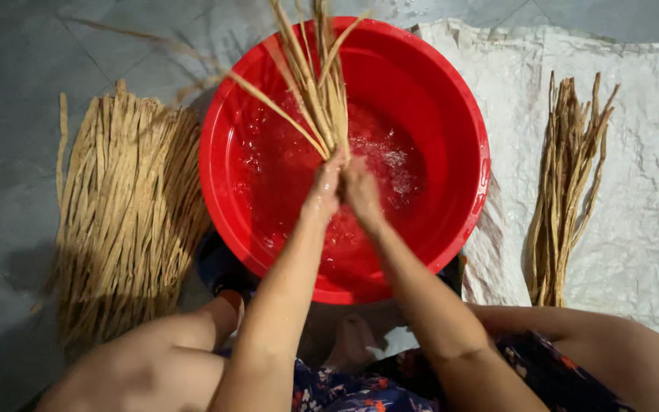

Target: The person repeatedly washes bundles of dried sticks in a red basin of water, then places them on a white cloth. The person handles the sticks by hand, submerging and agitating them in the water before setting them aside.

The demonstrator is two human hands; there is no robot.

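Strands [316,84], clenched at their base by both hands' fingers [328,177] over the basin [230,114], may splay and slip loose.

no pkgs, labels, signs, screens visible
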